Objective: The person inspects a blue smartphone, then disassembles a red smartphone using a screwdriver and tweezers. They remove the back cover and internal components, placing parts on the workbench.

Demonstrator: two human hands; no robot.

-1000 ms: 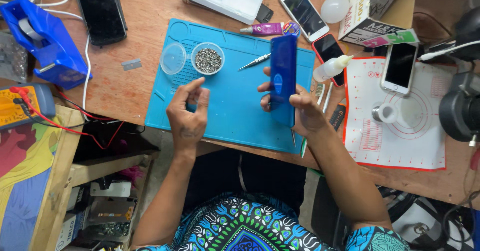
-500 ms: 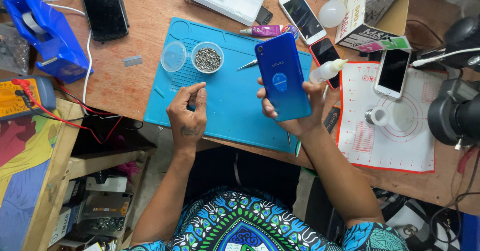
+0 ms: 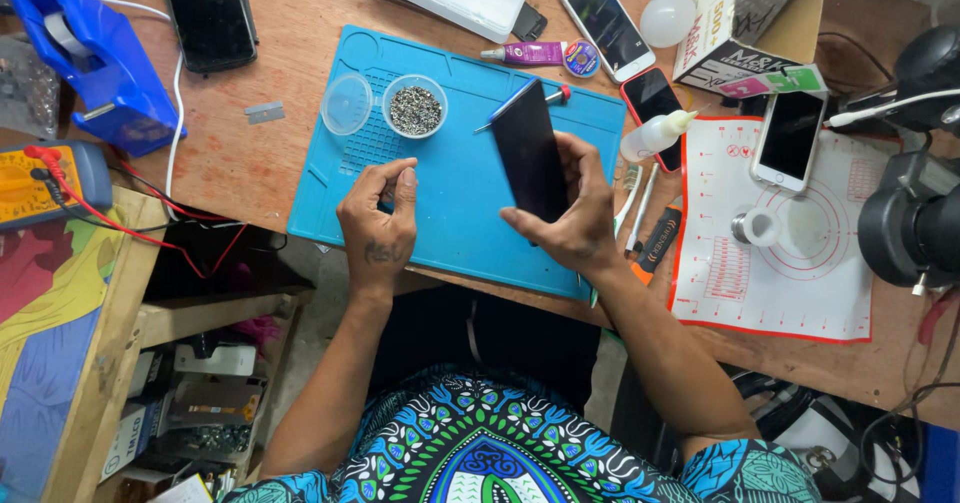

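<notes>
Centrally, in the head view, a dark smartphone (image 3: 530,158) is held upright on its edge above the blue work mat (image 3: 450,213), its black screen side turned toward the camera. It is gripped by the right hand (image 3: 570,218), whose fingers are curled around the lower right edge while the thumb is pressed against the near face. The left hand (image 3: 380,223) is held just beside it over the mat, its fingertips pinched together; whether something small is caught between them cannot be told. A round dish of tiny screws (image 3: 415,108) and an empty clear lid (image 3: 347,105) are set at the mat's far left corner. A pair of tweezers (image 3: 510,103) is partly hidden behind the phone. To the right, a white mat with red markings (image 3: 790,283) is laid out, with a white phone (image 3: 790,138) on it. A blue tape dispenser (image 3: 95,58) is seen at far left.
</notes>
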